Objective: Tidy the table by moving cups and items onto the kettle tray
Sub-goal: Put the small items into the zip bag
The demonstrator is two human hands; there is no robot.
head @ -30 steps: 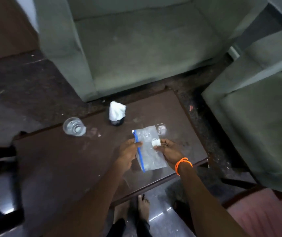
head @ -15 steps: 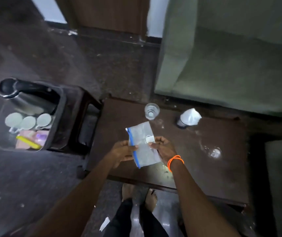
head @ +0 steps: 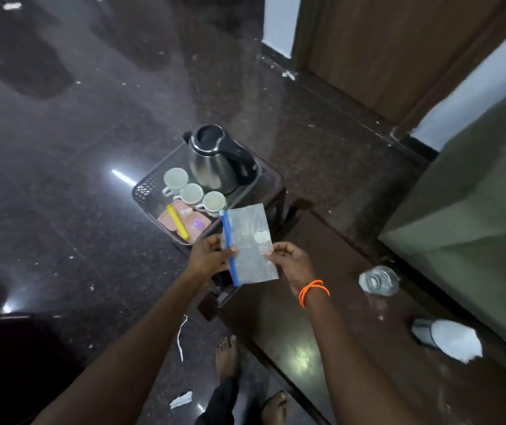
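Observation:
I hold a clear zip bag (head: 250,243) with a blue seal strip between both hands. My left hand (head: 210,256) pinches its blue edge and my right hand (head: 291,263), with an orange wrist band, pinches the opposite edge. The bag hangs just in front of the kettle tray (head: 146,188). On the tray stand a steel kettle (head: 215,157), three white cups (head: 192,193) and pink sachets with a yellow stick (head: 178,222). On the dark table (head: 307,332) remain a drinking glass (head: 379,280) and a dark cup stuffed with white tissue (head: 447,335).
The tray rests on a low dark stand left of the table. A grey-green sofa (head: 475,225) borders the table on the right. A wooden door (head: 383,47) is behind. Paper scraps (head: 181,337) lie on the glossy floor by my bare feet (head: 227,354).
My view has swung left from the table to the kettle tray. Both hands have carried the zip bag left, from above the table to the tray's near edge.

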